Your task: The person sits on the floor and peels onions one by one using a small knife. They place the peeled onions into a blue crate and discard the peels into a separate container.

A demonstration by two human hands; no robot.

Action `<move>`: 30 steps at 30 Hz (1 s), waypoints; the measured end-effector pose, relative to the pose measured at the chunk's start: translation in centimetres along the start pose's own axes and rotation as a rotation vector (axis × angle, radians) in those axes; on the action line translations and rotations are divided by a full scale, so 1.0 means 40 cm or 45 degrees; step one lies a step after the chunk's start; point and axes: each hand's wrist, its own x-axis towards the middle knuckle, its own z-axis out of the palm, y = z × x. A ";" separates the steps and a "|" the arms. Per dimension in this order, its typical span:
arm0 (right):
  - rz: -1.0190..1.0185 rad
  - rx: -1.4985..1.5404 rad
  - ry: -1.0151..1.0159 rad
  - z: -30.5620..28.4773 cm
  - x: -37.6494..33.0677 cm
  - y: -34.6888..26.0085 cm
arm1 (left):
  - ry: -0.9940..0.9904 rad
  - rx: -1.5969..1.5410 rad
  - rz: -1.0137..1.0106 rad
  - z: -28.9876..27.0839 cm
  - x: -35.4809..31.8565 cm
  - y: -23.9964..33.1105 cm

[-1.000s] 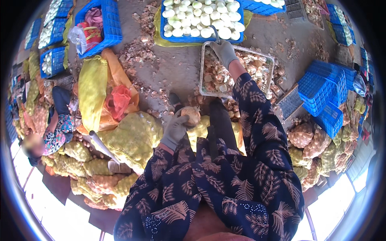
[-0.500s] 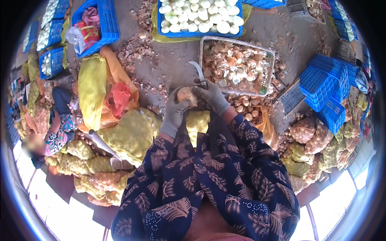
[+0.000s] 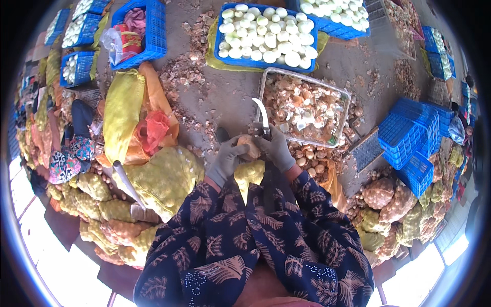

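Note:
Gloved in grey, my left hand (image 3: pixel 227 161) is closed around a brown-skinned onion (image 3: pixel 249 147) in front of my body. The grey-gloved right hand (image 3: pixel 277 149) grips the dark handle of a curved knife (image 3: pixel 264 113), its pale blade pointing up and away from me. Fingers of the right hand also rest against the onion's right side. Just beyond the right hand lies a shallow tray (image 3: pixel 307 140) full of onion skins and scraps. Below the hands, a yellow mesh sack (image 3: pixel 249 175) shows between my sleeves.
A blue crate (image 3: pixel 255 63) of peeled white onions stands ahead, with another crate (image 3: pixel 340 31) behind. Unpeeled onions (image 3: pixel 313 162) lie right of my hands. Full mesh sacks (image 3: pixel 163 171) flank me; stacked blue crates (image 3: pixel 406 125) stand right. Another person's patterned clothing (image 3: pixel 71 158) shows left.
The view has tilted, so the crates and tray sit lower in it. Both hands have shifted slightly right with the onion, and the knife blade stands farther right.

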 end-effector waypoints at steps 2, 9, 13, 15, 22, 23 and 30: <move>0.037 -0.254 0.004 -0.004 -0.019 -0.010 | 0.009 0.049 0.042 -0.013 -0.012 -0.031; 0.193 0.094 0.012 0.023 -0.051 -0.091 | -0.059 0.162 0.173 0.040 -0.087 -0.022; 0.114 0.214 -0.125 0.027 -0.061 -0.068 | -0.119 -0.179 0.152 0.006 -0.102 -0.063; -0.061 0.083 -0.185 0.070 -0.092 -0.087 | -0.004 -0.165 0.162 -0.009 -0.123 -0.056; -0.285 -0.562 -0.176 0.111 -0.133 -0.143 | 0.101 0.056 0.221 0.015 -0.146 -0.038; -0.283 -0.682 -0.128 0.102 -0.137 -0.138 | 0.091 0.028 0.242 0.006 -0.137 -0.046; -0.085 -0.298 -0.032 0.042 -0.143 -0.096 | 0.054 -0.133 0.133 0.051 -0.120 -0.061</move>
